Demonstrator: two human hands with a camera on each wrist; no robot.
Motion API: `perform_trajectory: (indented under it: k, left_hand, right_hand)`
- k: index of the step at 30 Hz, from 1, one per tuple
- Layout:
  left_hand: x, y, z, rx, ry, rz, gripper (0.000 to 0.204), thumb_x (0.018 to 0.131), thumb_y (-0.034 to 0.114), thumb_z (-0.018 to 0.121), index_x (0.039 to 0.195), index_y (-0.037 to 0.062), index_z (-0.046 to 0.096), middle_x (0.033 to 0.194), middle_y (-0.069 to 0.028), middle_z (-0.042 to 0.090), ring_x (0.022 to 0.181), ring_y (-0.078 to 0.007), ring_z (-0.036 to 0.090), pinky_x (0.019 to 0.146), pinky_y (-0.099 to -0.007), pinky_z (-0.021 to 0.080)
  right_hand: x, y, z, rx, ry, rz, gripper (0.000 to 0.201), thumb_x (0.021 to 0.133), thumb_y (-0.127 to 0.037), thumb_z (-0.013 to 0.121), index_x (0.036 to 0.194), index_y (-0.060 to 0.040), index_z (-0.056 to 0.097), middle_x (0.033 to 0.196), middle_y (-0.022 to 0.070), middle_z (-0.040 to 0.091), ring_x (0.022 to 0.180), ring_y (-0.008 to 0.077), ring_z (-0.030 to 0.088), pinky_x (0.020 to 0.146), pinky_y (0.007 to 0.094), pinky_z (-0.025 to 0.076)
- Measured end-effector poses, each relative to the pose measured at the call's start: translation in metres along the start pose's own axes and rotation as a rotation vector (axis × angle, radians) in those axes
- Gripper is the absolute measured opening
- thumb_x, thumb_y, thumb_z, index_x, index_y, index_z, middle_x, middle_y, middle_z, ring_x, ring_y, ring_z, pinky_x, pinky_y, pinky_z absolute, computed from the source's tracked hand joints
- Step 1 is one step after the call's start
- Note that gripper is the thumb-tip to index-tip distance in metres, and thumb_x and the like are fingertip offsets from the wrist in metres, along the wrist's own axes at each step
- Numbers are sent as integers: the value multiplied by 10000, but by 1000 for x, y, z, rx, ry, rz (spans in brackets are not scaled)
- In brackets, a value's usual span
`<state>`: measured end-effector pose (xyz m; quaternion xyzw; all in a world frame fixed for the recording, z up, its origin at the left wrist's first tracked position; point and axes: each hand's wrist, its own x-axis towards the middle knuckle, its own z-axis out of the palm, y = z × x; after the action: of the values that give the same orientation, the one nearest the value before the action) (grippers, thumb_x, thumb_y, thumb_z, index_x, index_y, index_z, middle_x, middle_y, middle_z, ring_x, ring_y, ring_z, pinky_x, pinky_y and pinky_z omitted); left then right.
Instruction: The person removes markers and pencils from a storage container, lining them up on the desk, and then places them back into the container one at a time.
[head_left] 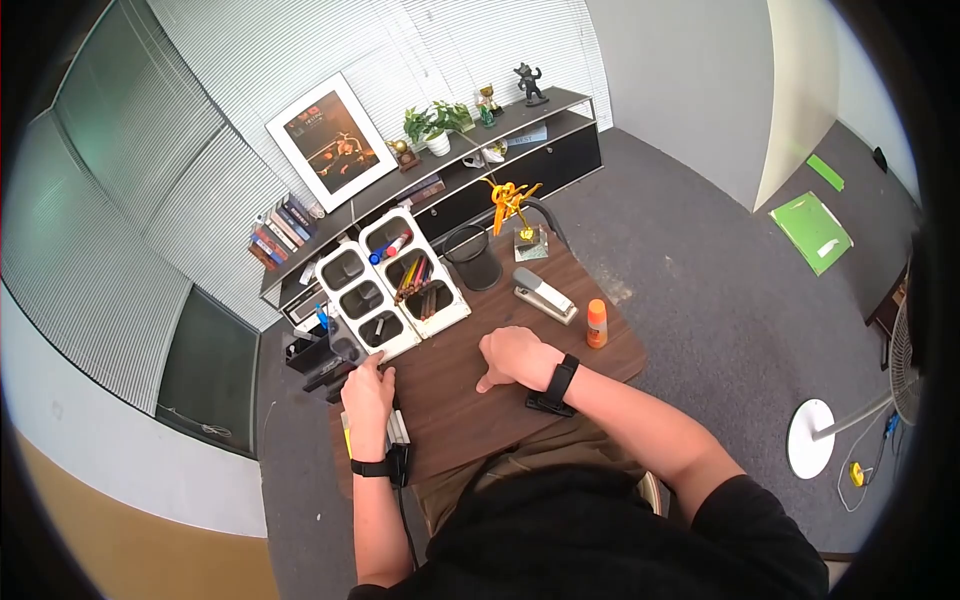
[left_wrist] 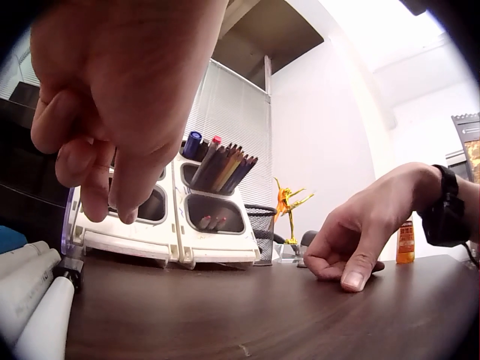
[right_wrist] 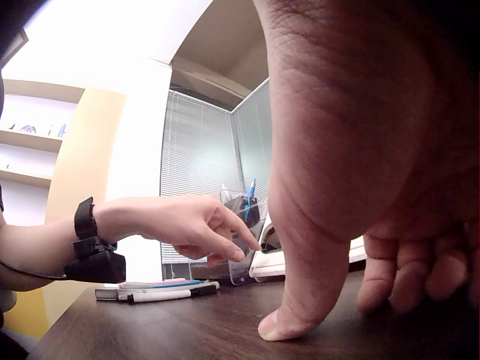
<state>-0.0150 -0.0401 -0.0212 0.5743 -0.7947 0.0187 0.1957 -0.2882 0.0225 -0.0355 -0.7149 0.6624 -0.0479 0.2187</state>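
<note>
My left hand point(head_left: 367, 402) reaches to the near left corner of a white desk organizer point(head_left: 404, 346), its index fingertip right at the front edge. Nothing is in its grasp. The organizer is tilted and has several compartments, with coloured pencils point(head_left: 412, 280) and a blue marker point(left_wrist: 192, 144) among their contents. Beneath the left wrist, white markers point(left_wrist: 46, 315) lie on the wooden table point(head_left: 460, 420). My right hand point(head_left: 518, 357) rests on the tabletop with its thumb point(right_wrist: 289, 319) stretched out and its other fingers loosely bent, holding nothing.
Right of the organizer stand a black mesh cup point(head_left: 475, 268) and a golden figurine point(head_left: 512, 205) on a clear base. A stapler point(head_left: 546, 296) and an orange glue stick point(head_left: 597, 325) occupy the right side. Dark holders point(head_left: 325, 365) border the table's left edge.
</note>
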Motion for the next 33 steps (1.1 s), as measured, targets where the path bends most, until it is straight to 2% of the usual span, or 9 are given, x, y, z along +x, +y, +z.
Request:
perform_trajectory:
  k: [8,10,19,22,24,25,27,29,33]
  left_hand:
    - [0,-7,-5,20,-66,-4,536,963,210,794,1458,32,692,973,-208,805,992,-402,772,889,-503,610]
    - [2,-11,1,26,-74,-4,564,964,216,794,1481,27,671,988,-218,805,1002,-411,770,898,-506,611]
    - [2,-7,4,13,-73,-25,607,969,259,796,1504,19,638,1014,-266,797,1025,-439,770,911,-524,612]
    - [-2,-6,1,30,-4,-10,511,964,260,804,1412,33,707,989,-251,800,999,-431,776,898,-517,615]
    - [-8,-4,-7,38,-88,-26,341,940,250,823,1207,38,801,968,-225,808,979,-412,785,883,-505,618]
    - [-10,-6,-7,38,-89,-31,341,940,250,823,1207,38,801,968,-225,808,979,-412,785,883,-505,618]
    - [-15,-10,-8,34,-109,-38,221,912,237,840,1014,41,835,966,-201,815,976,-394,792,876,-488,622]
    - [-18,-24,5,47,-93,-23,215,900,238,847,987,42,837,968,-200,815,978,-390,793,876,-483,624]
    - [-19,-16,4,63,-111,-24,214,876,254,862,964,59,845,959,-200,814,971,-388,796,882,-474,628]
  right_hand:
    - [-1,1,0,-16,22,-18,649,814,-555,933,1173,-25,827,1123,185,833,1091,371,801,948,452,637]
    - [-4,3,1,12,47,-58,673,831,-575,906,1130,21,813,1080,238,814,1089,418,783,959,479,619]
    - [1,1,1,2,6,-16,669,820,-555,929,1204,-18,817,1130,183,833,1104,369,799,961,448,633]
    - [-1,0,-1,-6,12,-14,675,814,-560,932,1197,-15,818,1132,187,832,1105,372,799,966,450,634]
    - [-1,0,-1,-11,9,-7,681,811,-563,932,1197,-14,819,1136,189,832,1106,374,798,969,452,634]
    - [0,-1,0,-15,6,1,687,809,-567,933,1198,-13,821,1139,191,831,1107,376,798,972,455,634]
    - [1,-2,0,-14,-2,4,692,807,-571,933,1201,-13,822,1144,191,831,1111,378,797,975,458,634]
    - [1,-2,0,-15,-5,11,697,806,-574,934,1205,-13,823,1150,191,831,1115,380,796,979,461,634]
    - [3,0,0,-7,-8,7,698,809,-575,934,1210,-14,825,1165,188,830,1132,376,793,984,463,634]
